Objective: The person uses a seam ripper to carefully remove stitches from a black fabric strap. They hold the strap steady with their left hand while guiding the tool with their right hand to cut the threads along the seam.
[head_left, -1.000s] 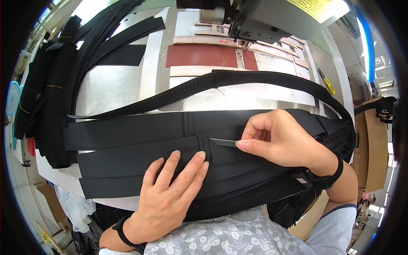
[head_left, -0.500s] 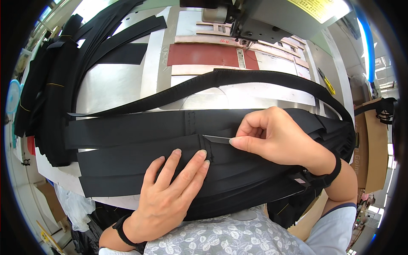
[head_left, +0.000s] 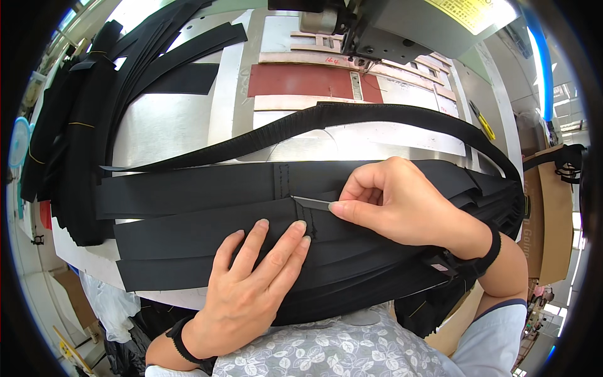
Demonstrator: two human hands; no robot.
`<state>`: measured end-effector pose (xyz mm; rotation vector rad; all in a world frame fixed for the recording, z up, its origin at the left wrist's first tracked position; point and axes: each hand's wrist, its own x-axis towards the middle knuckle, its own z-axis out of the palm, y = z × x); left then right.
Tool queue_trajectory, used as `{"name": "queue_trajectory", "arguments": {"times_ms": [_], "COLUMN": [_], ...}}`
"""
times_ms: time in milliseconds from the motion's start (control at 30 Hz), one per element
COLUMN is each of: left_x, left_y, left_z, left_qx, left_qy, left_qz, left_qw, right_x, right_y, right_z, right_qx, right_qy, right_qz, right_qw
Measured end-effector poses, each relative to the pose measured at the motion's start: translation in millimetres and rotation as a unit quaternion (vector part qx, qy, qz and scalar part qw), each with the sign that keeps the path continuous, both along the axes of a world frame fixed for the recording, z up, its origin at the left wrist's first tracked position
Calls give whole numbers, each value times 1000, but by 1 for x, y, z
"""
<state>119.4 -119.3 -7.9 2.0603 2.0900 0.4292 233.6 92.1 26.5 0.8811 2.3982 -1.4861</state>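
My right hand [head_left: 402,207] pinches a thin grey blade [head_left: 311,203] between thumb and index finger, its tip at a seam on the black fabric strips [head_left: 188,242]. Short stitched seams [head_left: 283,179] cross these strips. My left hand [head_left: 251,289] lies spread on the strips just left of that seam, fingertips pressing the fabric and holding nothing. A long black band [head_left: 264,141] curves behind the layered strips, from the left end round to the right.
A grey sewing machine head [head_left: 408,31] stands over a white and red plate [head_left: 289,80] at the back. Black strips in bundles [head_left: 85,144] lie at the left. Yellow-handled snips [head_left: 483,122] rest at the right. A cardboard sheet [head_left: 553,239] and a plastic bag [head_left: 110,301] are beside the table.
My right hand with the blade has moved left and slightly away from me along the seam. My left hand has stayed nearly in place.
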Motion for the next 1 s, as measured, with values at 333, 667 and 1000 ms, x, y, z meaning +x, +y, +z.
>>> {"name": "queue_trajectory", "arguments": {"times_ms": [333, 667, 1000], "left_x": [0, 0, 1], "left_y": [-1, -1, -2], "left_z": [0, -1, -3], "left_qx": [3, 2, 4], "left_qy": [-5, -5, -6], "left_qz": [3, 0, 7], "left_qw": [1000, 1000, 1000], "right_x": [4, 2, 9], "right_y": [8, 1, 7], "right_z": [4, -1, 7], "right_qx": [-33, -16, -15], "right_qy": [-33, 3, -39], "right_qz": [10, -4, 34], "right_qw": [999, 1000, 999]}}
